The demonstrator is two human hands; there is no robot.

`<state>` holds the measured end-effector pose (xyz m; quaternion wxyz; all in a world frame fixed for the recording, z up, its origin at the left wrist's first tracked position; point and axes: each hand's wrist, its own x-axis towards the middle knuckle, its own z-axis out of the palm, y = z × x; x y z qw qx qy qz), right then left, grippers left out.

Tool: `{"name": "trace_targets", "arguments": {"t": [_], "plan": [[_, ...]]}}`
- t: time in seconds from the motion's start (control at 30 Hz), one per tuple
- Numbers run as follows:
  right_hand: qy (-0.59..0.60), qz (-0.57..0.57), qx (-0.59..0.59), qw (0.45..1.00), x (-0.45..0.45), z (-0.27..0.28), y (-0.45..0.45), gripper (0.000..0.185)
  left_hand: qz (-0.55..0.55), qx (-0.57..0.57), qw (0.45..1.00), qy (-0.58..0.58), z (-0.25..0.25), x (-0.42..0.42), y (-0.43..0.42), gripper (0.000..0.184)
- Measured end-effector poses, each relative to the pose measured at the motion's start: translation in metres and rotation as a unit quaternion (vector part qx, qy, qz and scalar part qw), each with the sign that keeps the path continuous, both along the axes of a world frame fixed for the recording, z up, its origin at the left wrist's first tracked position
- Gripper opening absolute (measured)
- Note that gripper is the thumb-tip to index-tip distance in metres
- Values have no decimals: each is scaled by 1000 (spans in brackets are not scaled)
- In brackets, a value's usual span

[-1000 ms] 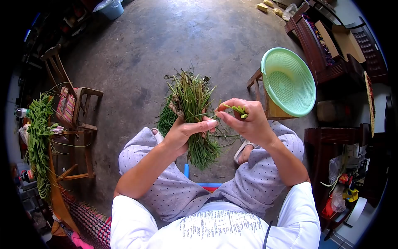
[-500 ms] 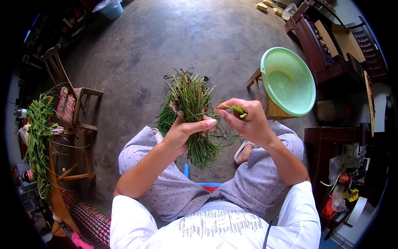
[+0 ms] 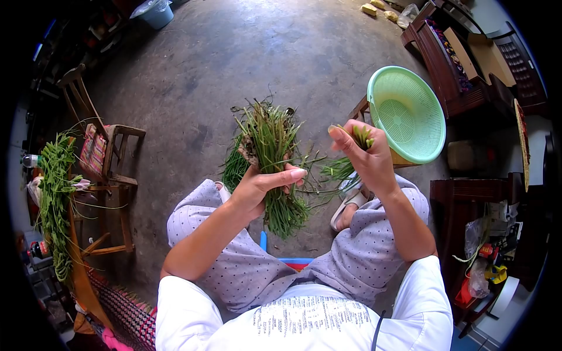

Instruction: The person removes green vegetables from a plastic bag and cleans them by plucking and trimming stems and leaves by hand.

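Note:
A thick bundle of green stalks [image 3: 272,131], with brownish, withered bits at its upper end, is gripped by my left hand [image 3: 257,190], thumb across the front. My right hand [image 3: 372,158] is closed around a smaller bunch of green stems [image 3: 362,137]; their cut-looking pale ends stick up beside the thumb and their thin leaves hang out to the left below. The two hands are apart. More dark green leaves [image 3: 234,167] lie on the floor behind the bundle.
A light green plastic basket [image 3: 404,111] rests on a wooden stool [image 3: 391,157] at the right. Greens [image 3: 55,205] lie on a wooden surface at the left, near a wooden chair [image 3: 120,131]. Dark wooden furniture [image 3: 468,196] stands at the right. A blue bucket [image 3: 157,16] is at the upper left.
My right hand has moved right and a little up with its stems, away from the bundle, and its leaves now show below. My left hand has hardly moved.

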<state>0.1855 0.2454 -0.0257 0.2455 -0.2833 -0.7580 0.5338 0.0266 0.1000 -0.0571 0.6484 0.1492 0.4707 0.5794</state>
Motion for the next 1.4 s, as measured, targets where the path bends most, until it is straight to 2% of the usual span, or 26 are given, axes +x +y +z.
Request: {"name": "trace_targets", "arguments": {"t": [0.1,0.17,0.27,0.53,0.7,0.93,1.03,1.1,1.23,1.3,1.4], "plan": [[35,1,-4,999,-6,-1,-6,15,0,3,1000,-5,1,0,0,20],[12,22,-49,998,-3,4,-11,12,-7,0,1000,-6,1,-1,0,20],[17,99,-177,979,-6,-1,-12,14,-9,1,1000,-15,3,-1,0,20],[7,104,-234,966,-13,-12,-20,15,5,21,1000,15,-3,1,-1,22],[50,107,-245,962,-13,-13,-22,12,1,10,999,33,-1,-1,-2,21],[40,125,-197,972,-11,-8,-19,10,-28,-9,999,-32,-1,-4,-2,22],[65,131,-135,980,-9,-12,-18,9,-21,-22,997,-67,4,-3,-2,24],[24,116,-53,992,-6,-9,-18,7,-13,-27,996,-81,6,-3,-2,27],[79,54,-53,994,-8,-2,-16,11,-13,-23,996,-80,3,-3,-2,28],[74,2,-112,991,-5,10,-11,15,-14,-11,998,-62,3,-3,-2,28],[65,36,-78,994,-1,-1,-4,17,-18,-22,997,-71,-1,-4,-2,30]]}}
